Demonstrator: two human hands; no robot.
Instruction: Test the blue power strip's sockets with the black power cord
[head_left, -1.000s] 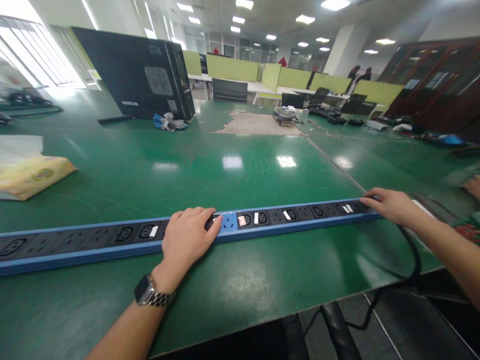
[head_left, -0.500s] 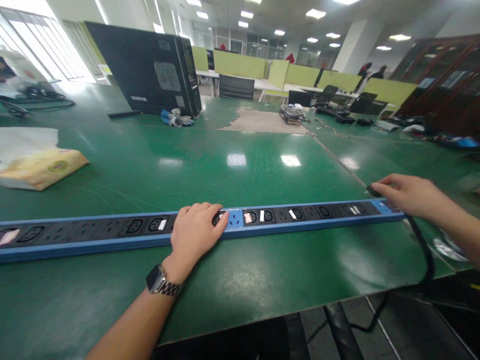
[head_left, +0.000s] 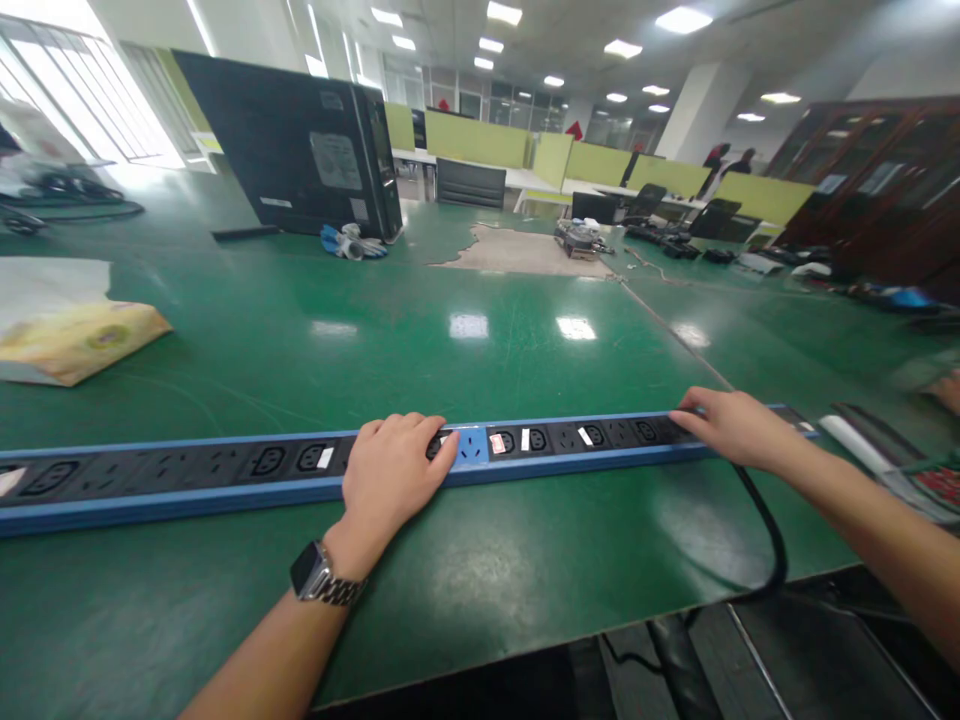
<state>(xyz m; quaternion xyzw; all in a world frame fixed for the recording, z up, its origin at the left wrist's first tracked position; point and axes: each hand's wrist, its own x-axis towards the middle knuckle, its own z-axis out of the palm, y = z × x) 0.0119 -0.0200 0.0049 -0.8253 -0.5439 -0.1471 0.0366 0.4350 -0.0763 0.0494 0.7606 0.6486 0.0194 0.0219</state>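
A long blue and black power strip [head_left: 225,490] lies across the green table, with rows of sockets and a few small white stickers facing up. My left hand [head_left: 397,465], a watch on its wrist, is closed over the strip's middle, beside a blue socket. Farther right, my right hand [head_left: 735,425] is closed at the strip's black sockets. From beneath it a black cable [head_left: 776,545] curves down past the table's front edge. The cable's end is mostly hidden by my fingers, so I cannot tell whether it sits in a socket.
At left lies a tissue pack [head_left: 97,340]. Behind it stands a black computer tower [head_left: 292,150] with gloves [head_left: 352,242] beside it. A bare patch [head_left: 517,250] shows in the table's green surface. Another person's hand [head_left: 949,390] is at the right edge, near a blurred pack [head_left: 892,470].
My right hand has moved left along the strip and down onto its sockets, bringing the cable with it. My left hand stays in place on the strip.
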